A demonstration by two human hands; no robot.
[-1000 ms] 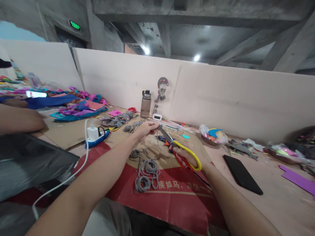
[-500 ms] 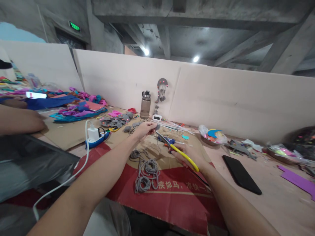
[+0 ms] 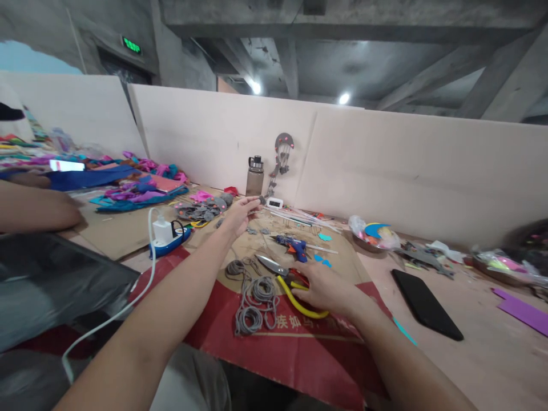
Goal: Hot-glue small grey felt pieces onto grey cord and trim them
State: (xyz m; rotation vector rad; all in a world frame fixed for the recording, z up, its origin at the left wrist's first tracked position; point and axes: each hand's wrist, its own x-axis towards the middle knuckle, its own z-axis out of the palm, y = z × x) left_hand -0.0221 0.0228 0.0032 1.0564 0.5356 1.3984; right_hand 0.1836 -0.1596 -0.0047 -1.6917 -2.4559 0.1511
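My left hand [image 3: 243, 214] is closed, its fingertips pinching a small grey felt piece [image 3: 262, 200] over the far part of the cardboard. A thin grey cord seems to hang below it. My right hand [image 3: 327, 285] is closed around the handles of yellow-handled scissors [image 3: 302, 305], low over the cardboard. Their blades [image 3: 272, 265] point left. Just beyond them lies a blue glue gun [image 3: 293, 245] with a clear glue stick in its back. Coils of grey cord [image 3: 261, 291] rest on the cardboard between my forearms.
A water bottle [image 3: 254, 177] and a small white digital clock [image 3: 274, 203] stand by the partition. Grey felt pieces [image 3: 201, 210] lie at left, near a power strip [image 3: 171, 242] with a white cable. On the right are a black phone [image 3: 426, 304] and a bowl [image 3: 372, 244]. Another person's arm [image 3: 38, 205] is at far left.
My left hand has moved up and away with the felt piece. My right hand has brought the scissors down toward the cardboard and away from the felt, uncovering the glue gun.
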